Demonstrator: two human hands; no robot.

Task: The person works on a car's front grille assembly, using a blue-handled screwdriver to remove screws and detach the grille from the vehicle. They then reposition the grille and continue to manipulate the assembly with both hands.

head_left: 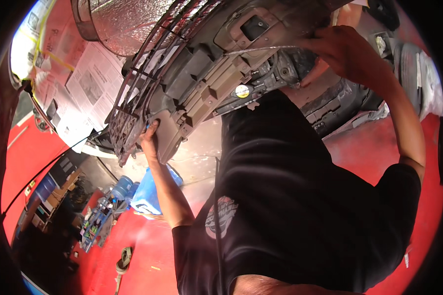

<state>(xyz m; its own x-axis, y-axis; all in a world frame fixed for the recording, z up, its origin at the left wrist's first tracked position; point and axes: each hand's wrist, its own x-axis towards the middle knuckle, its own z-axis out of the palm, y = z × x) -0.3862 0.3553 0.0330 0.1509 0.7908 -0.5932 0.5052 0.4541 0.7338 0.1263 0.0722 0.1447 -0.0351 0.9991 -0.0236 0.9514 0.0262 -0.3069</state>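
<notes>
- Both hands hold a grey car bumper raised overhead.
- Left hand clasps its lower edge by the grille.
- Right hand grips its upper end.
- Newspaper-masked car sits behind.

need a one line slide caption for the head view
Left hand and right hand hold a grey car bumper with its black grille above a red floor.

Left hand: bare, at nine o'clock, fingers curled in a grip, forearm rising from six o'clock, elbow bent. Right hand: bare, at one o'clock, fingers spread and pressing, arm extended upward from four o'clock, short black sleeve at shoulder.
</notes>
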